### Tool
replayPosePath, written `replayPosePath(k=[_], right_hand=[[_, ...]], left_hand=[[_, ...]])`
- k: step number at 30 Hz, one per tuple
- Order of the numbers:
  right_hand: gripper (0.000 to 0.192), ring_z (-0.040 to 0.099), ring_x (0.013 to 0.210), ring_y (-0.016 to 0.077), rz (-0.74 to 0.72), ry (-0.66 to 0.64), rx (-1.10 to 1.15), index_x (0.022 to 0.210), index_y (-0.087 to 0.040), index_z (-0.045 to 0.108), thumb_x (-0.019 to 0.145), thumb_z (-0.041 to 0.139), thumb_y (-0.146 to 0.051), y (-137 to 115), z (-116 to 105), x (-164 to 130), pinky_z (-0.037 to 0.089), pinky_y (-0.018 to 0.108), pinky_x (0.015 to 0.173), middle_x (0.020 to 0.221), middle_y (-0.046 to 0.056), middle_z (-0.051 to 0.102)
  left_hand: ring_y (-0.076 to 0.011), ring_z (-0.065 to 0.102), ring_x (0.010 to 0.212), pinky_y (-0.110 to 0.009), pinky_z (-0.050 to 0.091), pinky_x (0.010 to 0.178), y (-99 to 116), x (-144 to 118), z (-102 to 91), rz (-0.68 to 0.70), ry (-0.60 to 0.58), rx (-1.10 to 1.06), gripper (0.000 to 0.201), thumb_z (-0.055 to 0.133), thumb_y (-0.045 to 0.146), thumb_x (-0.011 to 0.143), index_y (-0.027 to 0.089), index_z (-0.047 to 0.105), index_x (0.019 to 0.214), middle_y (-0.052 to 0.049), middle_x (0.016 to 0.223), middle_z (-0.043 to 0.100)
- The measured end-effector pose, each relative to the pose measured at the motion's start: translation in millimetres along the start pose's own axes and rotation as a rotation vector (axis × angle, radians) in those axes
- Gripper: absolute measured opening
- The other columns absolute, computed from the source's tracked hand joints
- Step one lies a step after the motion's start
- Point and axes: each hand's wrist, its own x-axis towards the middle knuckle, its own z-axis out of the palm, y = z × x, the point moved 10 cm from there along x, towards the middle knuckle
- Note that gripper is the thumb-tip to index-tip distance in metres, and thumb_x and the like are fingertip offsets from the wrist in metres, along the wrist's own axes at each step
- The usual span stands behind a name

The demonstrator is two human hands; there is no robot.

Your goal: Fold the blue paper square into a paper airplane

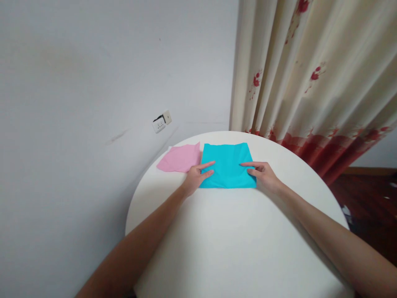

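A bright blue, roughly square piece of thin, slightly creased material (228, 165) lies flat on the round white table (223, 240). Whether it is a cloth or a flat bag, I cannot tell. My left hand (196, 176) rests on its left edge, thumb and forefinger stretched out apart over the top. At the right edge, my right hand (263, 174) touches it with an extended forefinger and thumb, the other fingers partly curled and hidden. A similar pink piece (182, 158) lies just left of the blue one, close to my left hand.
A pale wall (93, 82) with a socket (159, 124) stands along the left and behind the table. Cream curtains (288, 82) with red flowers hang at the back right. Dark reddish flooring (369, 194) shows beyond the table's right edge.
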Motion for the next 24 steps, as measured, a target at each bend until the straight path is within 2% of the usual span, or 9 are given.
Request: replayPosePath(k=[4,6,9,12,15,17,19,21,24], right_hand=[[0.045,0.063,0.066,0.0193,-0.049,0.085,-0.15,0.094,-0.02,0.083,0.067,0.083,-0.056,-10.1,-13.3,-0.2,0.052,0.032,0.059,0.08,0.007,0.077],[0.049,0.065,0.068,0.021,-0.054,0.112,-0.175,0.096,-0.02,0.083,0.064,0.085,-0.056,-9.9,-16.1,1.4,0.054,0.034,0.06,0.085,0.008,0.079],[0.053,0.068,0.071,0.0226,-0.056,0.135,-0.177,0.1,-0.021,0.083,0.062,0.087,-0.057,-8.0,-16.8,3.5,0.057,0.036,0.063,0.092,0.008,0.08],[0.055,0.069,0.073,0.0225,-0.064,0.121,-0.148,0.108,-0.022,0.081,0.064,0.087,-0.055,-8.0,-16.7,3.9,0.059,0.037,0.066,0.094,0.006,0.079],[0.064,0.071,0.079,0.0226,-0.057,0.026,-0.045,0.123,-0.024,0.074,0.066,0.089,-0.049,-8.3,-12.3,3.2,0.06,0.039,0.073,0.098,0.005,0.079],[0.063,0.072,0.08,0.0226,-0.027,-0.038,0.028,0.124,-0.025,0.074,0.067,0.089,-0.047,-7.5,-8.8,1.7,0.06,0.04,0.077,0.099,0.005,0.08],[0.055,0.072,0.08,0.0228,-0.004,-0.055,0.069,0.116,-0.025,0.077,0.067,0.089,-0.047,-8.5,-7.7,-0.2,0.06,0.039,0.077,0.098,0.006,0.08],[0.052,0.072,0.087,0.024,0.001,-0.06,0.093,0.112,-0.025,0.078,0.067,0.09,-0.047,-11.3,-5.8,-2.4,0.06,0.038,0.079,0.106,0.007,0.079],[0.057,0.072,0.094,0.0258,0.048,-0.089,0.11,0.119,-0.026,0.075,0.067,0.09,-0.046,-9.8,0.7,-5.0,0.06,0.04,0.081,0.118,0.007,0.075]], left_hand=[[-0.0176,0.064,0.071,-0.03,0.053,0.067,-12.8,0.1,-2.1,-0.048,0.111,-0.054,0.057,0.085,0.05,0.069,0.016,0.078,0.114,-0.007,0.092,0.078],[-0.015,0.06,0.064,-0.027,0.051,0.06,-11.2,-0.2,-1.9,-0.029,0.133,-0.044,0.055,0.086,0.047,0.068,0.015,0.079,0.113,-0.005,0.084,0.077],[-0.0128,0.056,0.061,-0.024,0.047,0.055,-4.1,-1.0,-5.6,0.008,0.165,0.0,0.059,0.086,0.043,0.069,0.017,0.075,0.12,-0.002,0.082,0.076],[-0.0142,0.061,0.07,-0.024,0.049,0.06,3.4,-1.8,-10.2,0.053,0.193,0.031,0.062,0.085,0.041,0.071,0.02,0.071,0.127,-0.002,0.094,0.077],[-0.0219,0.067,0.099,-0.03,0.055,0.083,7.0,-3.2,-10.2,0.097,0.194,-0.083,0.065,0.089,0.039,0.069,0.021,0.07,0.128,-0.006,0.118,0.074],[-0.027,0.066,0.112,-0.036,0.054,0.094,3.6,-4.2,-5.7,0.077,0.164,-0.214,0.069,0.091,0.039,0.066,0.02,0.069,0.129,-0.009,0.129,0.07],[-0.0299,0.066,0.115,-0.042,0.054,0.098,-0.7,-5.4,0.3,0.032,0.123,-0.294,0.073,0.092,0.039,0.065,0.02,0.068,0.131,-0.011,0.132,0.068],[-0.0315,0.067,0.114,-0.044,0.054,0.097,-1.8,-7.0,3.9,0.005,0.095,-0.286,0.073,0.093,0.039,0.063,0.02,0.069,0.13,-0.012,0.132,0.068],[-0.0327,0.064,0.12,-0.043,0.053,0.101,3.9,-8.2,10.2,0.019,0.016,-0.213,0.071,0.092,0.039,0.065,0.021,0.069,0.13,-0.01,0.136,0.066]])
